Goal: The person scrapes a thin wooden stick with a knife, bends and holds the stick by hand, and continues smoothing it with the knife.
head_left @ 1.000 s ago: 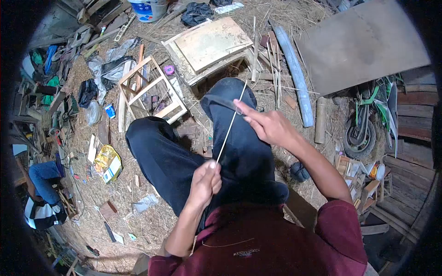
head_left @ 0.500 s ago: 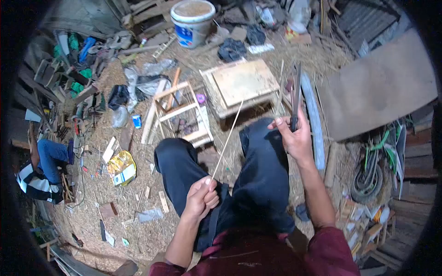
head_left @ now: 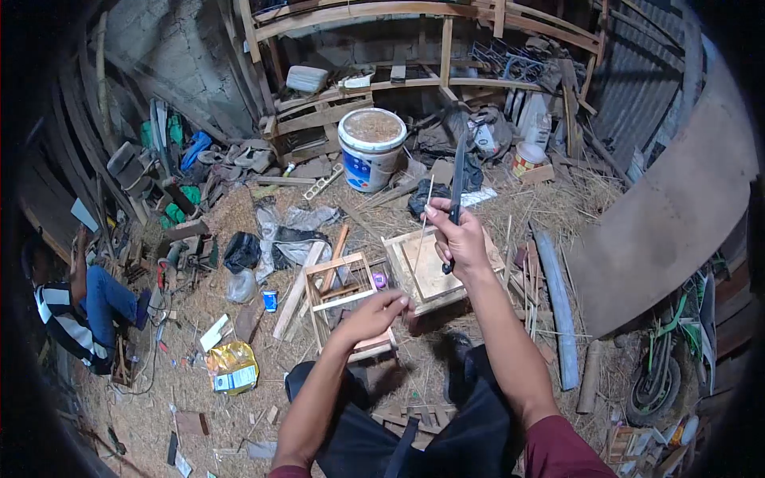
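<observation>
My right hand (head_left: pixel 462 239) is closed around the black handle of a knife (head_left: pixel 458 179), whose long blade points up and away from me. A thin wooden stick (head_left: pixel 420 248) stands nearly upright by my right thumb and fingertips and appears pinched there. My left hand (head_left: pixel 373 319) is held low, its fingers loosely bent with nothing visible in them, a little below the stick's lower end. Beyond my hands sits a low wooden bench with a board top (head_left: pixel 434 271). Left of it, partly behind my left hand, is a small wooden frame (head_left: pixel 339 279).
A white bucket (head_left: pixel 372 151) stands at the back. A seated person (head_left: pixel 96 311) is at the far left. A large brown sheet (head_left: pixel 669 199) leans at the right above a motorcycle wheel (head_left: pixel 655 386). A yellow packet (head_left: pixel 233 366) and wood scraps lie on the straw-strewn floor.
My view has tilted up. The left hand has let go of the stick and moved forward. The right hand, with the knife, has come inward to the stick.
</observation>
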The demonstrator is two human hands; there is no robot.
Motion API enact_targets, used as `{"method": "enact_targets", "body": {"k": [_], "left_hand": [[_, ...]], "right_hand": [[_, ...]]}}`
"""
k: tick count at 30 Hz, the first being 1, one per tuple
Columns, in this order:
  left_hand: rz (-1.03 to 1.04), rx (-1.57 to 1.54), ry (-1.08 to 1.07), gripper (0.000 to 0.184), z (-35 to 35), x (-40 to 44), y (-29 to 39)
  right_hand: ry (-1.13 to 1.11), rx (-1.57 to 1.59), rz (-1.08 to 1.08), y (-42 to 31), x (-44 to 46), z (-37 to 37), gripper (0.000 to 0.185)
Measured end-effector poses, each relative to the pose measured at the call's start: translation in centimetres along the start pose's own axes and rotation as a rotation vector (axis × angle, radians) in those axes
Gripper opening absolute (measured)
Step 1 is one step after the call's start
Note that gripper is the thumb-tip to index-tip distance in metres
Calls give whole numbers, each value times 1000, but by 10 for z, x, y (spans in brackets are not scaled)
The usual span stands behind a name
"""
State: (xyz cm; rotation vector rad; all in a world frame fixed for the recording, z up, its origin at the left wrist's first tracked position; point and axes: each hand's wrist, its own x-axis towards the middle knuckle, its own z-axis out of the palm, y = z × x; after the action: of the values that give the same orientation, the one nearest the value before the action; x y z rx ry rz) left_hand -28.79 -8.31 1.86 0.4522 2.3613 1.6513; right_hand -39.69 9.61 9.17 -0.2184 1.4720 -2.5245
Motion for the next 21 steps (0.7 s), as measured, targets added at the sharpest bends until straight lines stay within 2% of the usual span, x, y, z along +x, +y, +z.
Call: {"method": "enact_targets", "body": {"k": [2,5,8,10,16,19,21], "left_hand": [[-10,-46,46,29,-10,19,-15],[-93,-468,130,24,-10,27,-15],[-156,-414,222,26,-7,22,-8],[-181,-506,210,24,-9,22,-9],[-139,-423,252,16,-9,29,-28],[-188,-575,260,12,-5,31,-37],[-207,-713,344,11,-2,30,-47]], "right_hand": [[18,-79,12,23,7,-7,28],[43,-229,61,49,-3,-19,33],[82,-341,31,60,-7,-13,31],[60,-394,10,68,-4,-10,33],[24,-407,86,83,3,-5,34],[36,-424,137,82,4,-9,36],[83,-445,137,79,4,-10,38]]}}
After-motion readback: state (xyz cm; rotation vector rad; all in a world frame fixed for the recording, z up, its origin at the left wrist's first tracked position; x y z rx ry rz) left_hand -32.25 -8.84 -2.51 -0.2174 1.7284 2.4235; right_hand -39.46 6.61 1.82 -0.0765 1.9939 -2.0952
